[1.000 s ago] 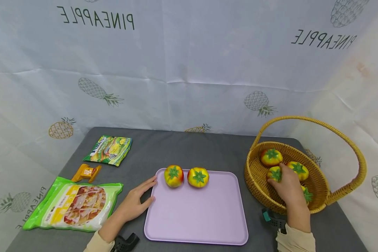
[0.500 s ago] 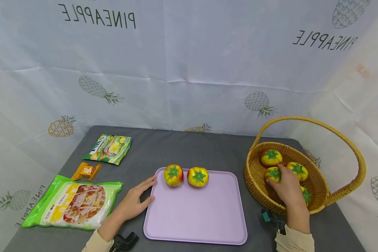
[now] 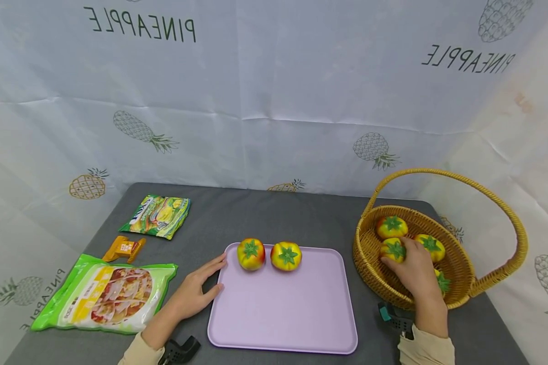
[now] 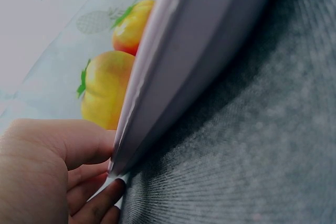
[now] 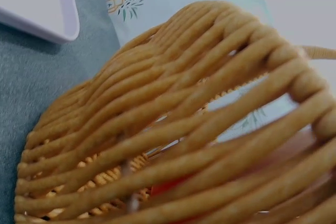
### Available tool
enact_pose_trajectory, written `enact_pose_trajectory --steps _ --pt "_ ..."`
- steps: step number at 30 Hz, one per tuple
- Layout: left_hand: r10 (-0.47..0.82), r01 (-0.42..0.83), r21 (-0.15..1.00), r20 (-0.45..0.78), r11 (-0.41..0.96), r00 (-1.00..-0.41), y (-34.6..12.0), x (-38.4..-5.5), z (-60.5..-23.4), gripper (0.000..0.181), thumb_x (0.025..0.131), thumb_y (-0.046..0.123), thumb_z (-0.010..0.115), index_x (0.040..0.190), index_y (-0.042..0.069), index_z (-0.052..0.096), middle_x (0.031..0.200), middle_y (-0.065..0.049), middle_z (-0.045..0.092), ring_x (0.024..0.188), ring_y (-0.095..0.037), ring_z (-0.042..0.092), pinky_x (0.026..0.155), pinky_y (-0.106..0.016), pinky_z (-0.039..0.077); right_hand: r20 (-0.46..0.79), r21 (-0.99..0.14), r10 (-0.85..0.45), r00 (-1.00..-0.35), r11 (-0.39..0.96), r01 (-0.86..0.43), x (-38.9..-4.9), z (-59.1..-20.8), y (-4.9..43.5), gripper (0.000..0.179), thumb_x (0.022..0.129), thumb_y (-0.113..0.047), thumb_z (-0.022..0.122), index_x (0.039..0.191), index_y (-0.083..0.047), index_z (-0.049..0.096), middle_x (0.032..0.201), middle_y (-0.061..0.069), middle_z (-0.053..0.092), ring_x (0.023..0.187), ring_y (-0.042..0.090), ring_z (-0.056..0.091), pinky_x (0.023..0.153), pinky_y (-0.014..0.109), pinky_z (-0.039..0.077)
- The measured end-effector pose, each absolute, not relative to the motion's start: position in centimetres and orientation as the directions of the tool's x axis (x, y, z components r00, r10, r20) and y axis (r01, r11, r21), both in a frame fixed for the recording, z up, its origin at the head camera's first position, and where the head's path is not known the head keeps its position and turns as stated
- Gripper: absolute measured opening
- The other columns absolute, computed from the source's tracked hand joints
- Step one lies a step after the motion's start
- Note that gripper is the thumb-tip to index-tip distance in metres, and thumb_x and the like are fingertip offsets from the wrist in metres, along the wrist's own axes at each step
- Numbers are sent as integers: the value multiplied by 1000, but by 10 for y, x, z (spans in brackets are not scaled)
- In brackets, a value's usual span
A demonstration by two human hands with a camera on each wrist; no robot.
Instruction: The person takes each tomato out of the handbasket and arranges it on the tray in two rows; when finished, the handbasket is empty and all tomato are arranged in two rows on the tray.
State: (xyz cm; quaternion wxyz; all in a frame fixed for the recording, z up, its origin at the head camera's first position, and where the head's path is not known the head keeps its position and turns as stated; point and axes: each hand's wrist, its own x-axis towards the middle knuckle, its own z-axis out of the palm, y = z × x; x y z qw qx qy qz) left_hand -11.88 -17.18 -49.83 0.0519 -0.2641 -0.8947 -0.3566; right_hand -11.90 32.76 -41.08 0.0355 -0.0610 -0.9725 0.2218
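Observation:
My right hand (image 3: pixel 417 268) reaches into the wicker basket (image 3: pixel 370 263) and grips a yellow-red persimmon (image 3: pixel 392 249) with green leaves on top. Around it in the basket lie another persimmon (image 3: pixel 391 227) at the back, one (image 3: pixel 431 246) to the right and one (image 3: pixel 442 281) partly behind the hand. The basket's weave (image 5: pixel 173 93) mostly hides that hand in the right wrist view. My left hand (image 3: pixel 194 294) touches the left rim of the lilac tray (image 3: pixel 283 309) with fingers extended. On the tray's far edge two persimmons (image 3: pixel 251 254) sit side by side.
Left of the tray lie a large green-and-white food bag (image 3: pixel 109 299), a small orange packet (image 3: pixel 124 249) and a green snack packet (image 3: pixel 158 216). The basket's tall handle (image 3: pixel 484 187) arches over its right side. A printed curtain (image 3: pixel 265 91) hangs behind the table.
My right hand has shifted the gripped persimmon slightly left and up inside the basket, and more of it shows. The left hand stays at the tray's rim.

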Motion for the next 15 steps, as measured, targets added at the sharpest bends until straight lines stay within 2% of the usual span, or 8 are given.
enact_pose_trajectory --steps 8,15 --pt "437 514 610 286 603 -852 -172 -120 -500 47 89 21 65 134 9 54 146 -4 45 131 -26 46 101 -47 43 214 -470 121 -969 883 7 -115 -398 315 78 83 -36 72 136 11 39 128 36 40 110 52 42 87 67 38" --pt "439 522 604 296 602 -849 -172 -120 -500 48 89 21 66 134 10 54 146 -4 46 131 -25 46 101 -45 43 277 -505 109 -955 862 -48 -108 -382 298 78 80 -38 75 137 5 42 132 32 40 116 50 41 88 67 37"
